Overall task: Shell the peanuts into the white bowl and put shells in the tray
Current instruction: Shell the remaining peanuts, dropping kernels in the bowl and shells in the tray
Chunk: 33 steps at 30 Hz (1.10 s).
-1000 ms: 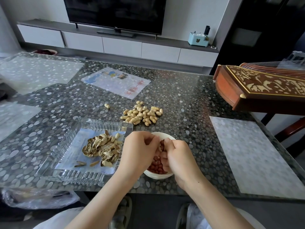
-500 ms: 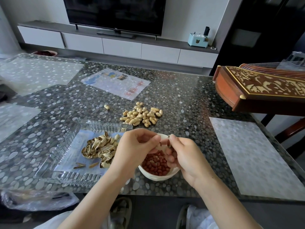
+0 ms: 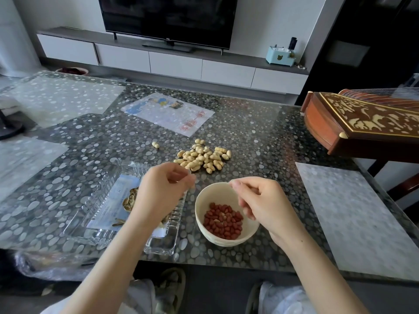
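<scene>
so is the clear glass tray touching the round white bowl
Apart. The head view shows a strip of pebble-patterned table between the clear glass tray and the round white bowl.

Pebble-patterned table (image 3: 260, 137): peanuts (image 3: 201, 157), bowl (image 3: 210, 193), tray (image 3: 90, 236).

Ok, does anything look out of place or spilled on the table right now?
One unshelled peanut lies alone on the table, apart to the left of the main pile. A few pale bits sit among the red kernels in the white bowl, possibly shell scraps. Nothing else looks spilled.
</scene>
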### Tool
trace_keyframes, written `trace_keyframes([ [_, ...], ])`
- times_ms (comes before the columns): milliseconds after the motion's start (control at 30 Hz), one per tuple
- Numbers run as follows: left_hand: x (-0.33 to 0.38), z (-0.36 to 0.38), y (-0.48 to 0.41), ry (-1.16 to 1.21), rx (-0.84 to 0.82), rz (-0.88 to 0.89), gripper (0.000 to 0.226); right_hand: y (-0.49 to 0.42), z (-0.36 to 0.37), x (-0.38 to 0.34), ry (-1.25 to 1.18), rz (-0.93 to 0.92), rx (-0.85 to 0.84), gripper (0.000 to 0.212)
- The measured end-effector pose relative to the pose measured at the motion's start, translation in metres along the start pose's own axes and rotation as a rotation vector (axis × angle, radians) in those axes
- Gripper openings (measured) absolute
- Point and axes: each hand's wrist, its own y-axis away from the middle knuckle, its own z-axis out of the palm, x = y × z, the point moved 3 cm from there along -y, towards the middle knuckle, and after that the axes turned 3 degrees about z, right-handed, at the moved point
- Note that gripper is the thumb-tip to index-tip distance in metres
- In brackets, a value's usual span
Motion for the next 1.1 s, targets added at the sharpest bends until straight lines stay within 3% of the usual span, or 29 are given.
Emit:
trace_keyframes([
  [100, -0.014, -0.025, -0.009, -0.021, 0.069, -0.070, 0.007, -0.002, 0.023, -0.014, -0.027, -0.041, -0.111, 0.013],
  [267, -0.036, -0.055, -0.019, -0.214, 0.141, -0.110, 0.007, -0.009, 0.072, -0.040, 0.296, -0.270, -0.201, 0.019],
  [400, -0.042, -0.061, -0.022, -0.305, 0.152, -0.137, 0.018, -0.020, 0.100, -0.047, 0.536, -0.301, -0.278, 0.030],
  [467, -0.042, -0.062, -0.022, -0.326, 0.171, -0.128, 0.028, -0.036, 0.097, -0.041, 0.579, -0.250, -0.193, 0.031],
  [600, -0.041, -0.062, -0.024, -0.312, 0.189, -0.109, 0.027, -0.096, 0.068, -0.019, 0.741, -0.014, 0.090, 0.014],
  [733, -0.038, -0.059, -0.026, -0.292, 0.201, -0.079, 0.023, -0.146, 0.054, 0.009, 0.854, 0.152, 0.097, 0.018],
  [900, -0.034, -0.055, -0.027, -0.268, 0.209, -0.035, 0.014, -0.168, 0.065, 0.025, 0.902, 0.190, -0.027, 0.030],
  [1100, -0.029, -0.051, -0.026, -0.263, 0.190, 0.021, 0.016, -0.164, 0.062, 0.023, 0.824, 0.170, 0.093, 0.027],
])
